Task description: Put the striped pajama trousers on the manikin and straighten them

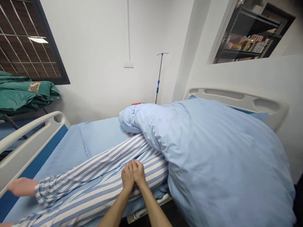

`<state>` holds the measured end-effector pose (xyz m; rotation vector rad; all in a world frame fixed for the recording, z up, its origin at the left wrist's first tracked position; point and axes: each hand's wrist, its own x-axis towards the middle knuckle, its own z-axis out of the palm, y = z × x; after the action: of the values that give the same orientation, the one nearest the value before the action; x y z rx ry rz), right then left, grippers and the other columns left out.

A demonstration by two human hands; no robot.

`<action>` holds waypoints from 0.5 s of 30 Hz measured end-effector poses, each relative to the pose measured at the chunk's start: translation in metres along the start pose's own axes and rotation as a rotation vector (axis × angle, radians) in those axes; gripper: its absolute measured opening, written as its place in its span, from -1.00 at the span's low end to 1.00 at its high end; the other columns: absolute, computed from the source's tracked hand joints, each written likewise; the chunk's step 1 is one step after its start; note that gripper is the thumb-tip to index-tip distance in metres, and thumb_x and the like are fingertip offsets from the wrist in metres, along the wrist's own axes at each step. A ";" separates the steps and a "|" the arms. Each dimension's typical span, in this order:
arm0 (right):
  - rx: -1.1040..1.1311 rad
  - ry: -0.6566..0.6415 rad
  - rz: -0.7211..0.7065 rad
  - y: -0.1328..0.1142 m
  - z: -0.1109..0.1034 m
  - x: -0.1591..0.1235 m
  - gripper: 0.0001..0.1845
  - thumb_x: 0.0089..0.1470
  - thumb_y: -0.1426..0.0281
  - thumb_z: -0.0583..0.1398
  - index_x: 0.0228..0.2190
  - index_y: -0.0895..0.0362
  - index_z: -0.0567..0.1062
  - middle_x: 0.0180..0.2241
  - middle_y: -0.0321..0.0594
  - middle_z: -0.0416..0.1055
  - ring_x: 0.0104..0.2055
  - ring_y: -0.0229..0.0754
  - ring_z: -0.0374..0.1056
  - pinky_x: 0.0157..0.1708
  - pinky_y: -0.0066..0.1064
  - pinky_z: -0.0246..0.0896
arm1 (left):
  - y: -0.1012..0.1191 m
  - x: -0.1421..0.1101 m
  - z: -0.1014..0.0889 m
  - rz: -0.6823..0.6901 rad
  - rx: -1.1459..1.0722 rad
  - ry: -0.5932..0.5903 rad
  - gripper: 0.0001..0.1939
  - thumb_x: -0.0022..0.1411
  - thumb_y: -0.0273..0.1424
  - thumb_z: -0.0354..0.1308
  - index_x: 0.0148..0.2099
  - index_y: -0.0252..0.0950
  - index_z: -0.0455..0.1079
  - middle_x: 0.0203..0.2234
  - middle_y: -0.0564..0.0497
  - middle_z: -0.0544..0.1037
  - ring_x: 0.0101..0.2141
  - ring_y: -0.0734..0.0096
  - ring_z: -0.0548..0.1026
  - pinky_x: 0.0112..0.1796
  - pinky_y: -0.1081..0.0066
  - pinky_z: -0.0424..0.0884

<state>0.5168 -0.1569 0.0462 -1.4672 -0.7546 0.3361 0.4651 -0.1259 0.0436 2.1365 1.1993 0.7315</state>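
Observation:
My left hand [127, 175] and my right hand [138, 171] are side by side, touching along the thumbs, with fingers curled in and backs up. No object shows in either. Both are over the thigh of blue-and-white striped trousers [94, 192] worn by a figure lying on the bed; whether they rest on the cloth I cannot tell. A bare foot [22, 186] sticks out at the left. A light blue quilt [208, 142] is bunched over the figure's upper body, hiding it. A bit of a hand [129, 133] peeks out under the quilt's far edge.
The bed has a pale footboard [33, 135] at left and a headboard [239, 94] at right. Behind it stands an IV pole [159, 72]. Green folded cloth [26, 94] lies beyond the footboard. A wall socket [128, 64] and a shelf [246, 28] are farther back.

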 end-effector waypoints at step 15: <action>-0.776 -0.183 -0.285 -0.023 -0.041 0.015 -0.59 0.16 0.29 -0.08 -0.62 0.13 0.35 -0.64 -0.28 0.35 -0.58 -0.33 0.19 -0.51 -0.45 -0.19 | 0.012 -0.010 -0.003 -0.068 0.240 -0.116 -0.70 0.25 -0.30 -0.15 -0.16 -0.23 0.38 -0.35 -0.06 0.54 -0.31 0.34 0.45 -0.37 0.43 0.13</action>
<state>0.5481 -0.1812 0.0751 -2.0272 -1.3183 -0.0638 0.4656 -0.1397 0.0524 2.2834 1.3462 0.4464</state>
